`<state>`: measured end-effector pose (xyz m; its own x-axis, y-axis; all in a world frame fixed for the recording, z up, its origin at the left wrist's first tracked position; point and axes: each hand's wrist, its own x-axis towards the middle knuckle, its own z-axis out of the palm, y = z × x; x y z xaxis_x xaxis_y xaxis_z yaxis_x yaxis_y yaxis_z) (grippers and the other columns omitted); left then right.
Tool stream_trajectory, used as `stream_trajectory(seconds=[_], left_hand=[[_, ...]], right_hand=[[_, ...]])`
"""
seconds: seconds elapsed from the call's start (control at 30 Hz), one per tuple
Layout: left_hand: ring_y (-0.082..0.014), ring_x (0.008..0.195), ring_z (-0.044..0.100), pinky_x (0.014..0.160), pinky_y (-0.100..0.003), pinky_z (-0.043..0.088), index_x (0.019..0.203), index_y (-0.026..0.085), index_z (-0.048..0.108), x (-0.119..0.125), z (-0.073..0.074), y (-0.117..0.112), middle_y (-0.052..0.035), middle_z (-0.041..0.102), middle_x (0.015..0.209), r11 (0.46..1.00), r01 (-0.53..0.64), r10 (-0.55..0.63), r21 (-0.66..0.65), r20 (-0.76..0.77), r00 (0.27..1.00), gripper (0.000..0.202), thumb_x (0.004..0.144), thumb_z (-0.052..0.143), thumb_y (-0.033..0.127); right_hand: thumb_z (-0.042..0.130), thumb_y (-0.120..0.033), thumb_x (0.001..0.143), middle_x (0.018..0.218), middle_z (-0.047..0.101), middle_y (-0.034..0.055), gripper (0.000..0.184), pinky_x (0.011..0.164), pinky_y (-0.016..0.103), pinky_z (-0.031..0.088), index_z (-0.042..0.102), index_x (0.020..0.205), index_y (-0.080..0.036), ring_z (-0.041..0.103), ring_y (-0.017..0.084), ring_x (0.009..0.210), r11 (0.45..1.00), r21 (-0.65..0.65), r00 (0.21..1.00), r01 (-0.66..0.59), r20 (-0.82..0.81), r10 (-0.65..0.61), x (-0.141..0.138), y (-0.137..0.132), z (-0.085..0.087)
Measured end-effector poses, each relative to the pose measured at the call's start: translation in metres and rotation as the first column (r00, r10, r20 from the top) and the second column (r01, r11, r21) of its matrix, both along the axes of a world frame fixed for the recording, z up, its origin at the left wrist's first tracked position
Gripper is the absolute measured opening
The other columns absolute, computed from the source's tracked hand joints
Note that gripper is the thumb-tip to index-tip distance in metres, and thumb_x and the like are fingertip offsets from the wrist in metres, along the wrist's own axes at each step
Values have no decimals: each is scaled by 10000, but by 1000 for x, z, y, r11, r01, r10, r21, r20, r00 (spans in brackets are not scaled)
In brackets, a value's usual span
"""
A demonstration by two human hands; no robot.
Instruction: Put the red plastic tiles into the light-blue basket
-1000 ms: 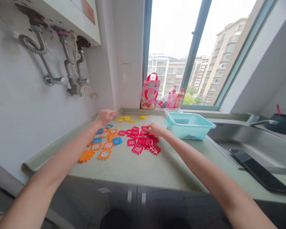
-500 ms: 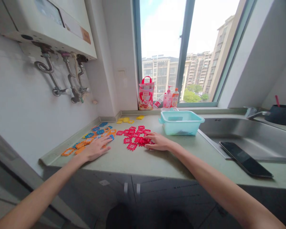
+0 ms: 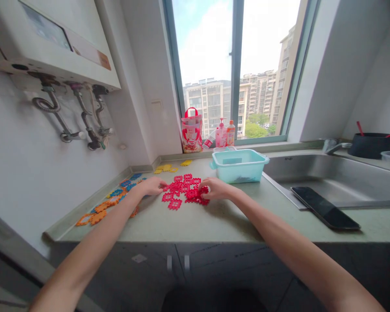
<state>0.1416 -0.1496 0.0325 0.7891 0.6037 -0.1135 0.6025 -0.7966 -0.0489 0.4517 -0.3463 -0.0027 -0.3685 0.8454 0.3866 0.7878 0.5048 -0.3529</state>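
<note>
Teal tub (image 3: 238,167) sitting on the table (image 3: 214,223), black phone (image 3: 325,208) lying by the sink (image 3: 331,175), bottles (image 3: 225,134) standing at the window.

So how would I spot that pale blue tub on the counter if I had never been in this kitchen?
Start at the tall window and drop to the green countertop below its sill. The turquoise plastic tub sits there, just left of the steel sink and behind the red puzzle tiles. It is the only open rectangular container on the counter, with lipped handles at its ends.
</note>
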Motion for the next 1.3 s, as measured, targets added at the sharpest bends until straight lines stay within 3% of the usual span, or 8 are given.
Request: stream_trajectory(seconds=[0.13,0.3,0.57,0.8,0.97,1.07,1.17,1.3], left_hand=[[-236,847,728,721,-276,526,1016,248,809,19,13,-2,-33,810,963,999,-16,15,-47,-28,999,410,617,722,292],[-236,711,675,615,-302,458,802,226,775,29,13,3,-55,770,794,997,-61,62,48,-28,998,239,575,713,266],[-239,842,705,714,-279,499,911,253,809,10,-6,23,-55,791,907,999,-21,24,-28,102,994,310,643,727,385],[-191,771,692,623,-248,463,970,273,789,2,-8,26,-9,779,910,987,-94,108,-129,106,988,334,685,714,430],[-198,729,651,588,-270,407,897,279,792,-3,-1,26,-20,748,825,997,-70,64,27,176,982,302,698,732,499],[-195,745,652,646,-283,444,914,264,806,0,1,24,-31,751,863,992,-10,-29,125,305,952,363,766,706,580],[-201,816,680,761,-300,513,1075,227,798,12,-8,19,-51,756,968,983,83,-149,163,451,880,468,777,719,580],[-218,911,699,858,-326,554,1167,183,766,30,-25,16,-72,758,1084,980,156,-197,119,548,813,508,771,744,500]], right_hand=[[731,-166,781,847,753,39,130,743,273,469,810,885,-177,634,172,747,999,-50,1000,14,7,-13,11,-4,9],[747,-169,777,901,739,55,160,843,291,496,854,893,-198,669,194,850,997,-72,999,-23,25,25,17,-3,9],[708,-199,843,1009,692,91,219,970,370,510,848,1011,-202,672,239,987,999,-48,1000,3,3,-3,15,-6,11],[727,-170,746,1110,712,76,695,894,351,523,585,1427,-182,670,213,924,990,-96,992,106,-57,-112,25,-6,10],[618,-297,913,1060,735,83,567,934,390,513,565,1469,-199,689,256,962,960,-107,966,259,23,-258,36,-8,17],[690,-316,863,1096,720,99,665,941,392,527,545,1501,-194,696,258,960,951,-24,951,309,40,-308,39,-5,13],[792,-270,759,1186,724,112,813,932,378,547,499,1514,-197,711,244,971,954,35,955,298,-5,-298,40,3,0],[784,-257,808,1244,750,109,599,941,369,561,596,1376,-223,735,229,1009,966,12,965,257,-61,-256,40,15,-13]])
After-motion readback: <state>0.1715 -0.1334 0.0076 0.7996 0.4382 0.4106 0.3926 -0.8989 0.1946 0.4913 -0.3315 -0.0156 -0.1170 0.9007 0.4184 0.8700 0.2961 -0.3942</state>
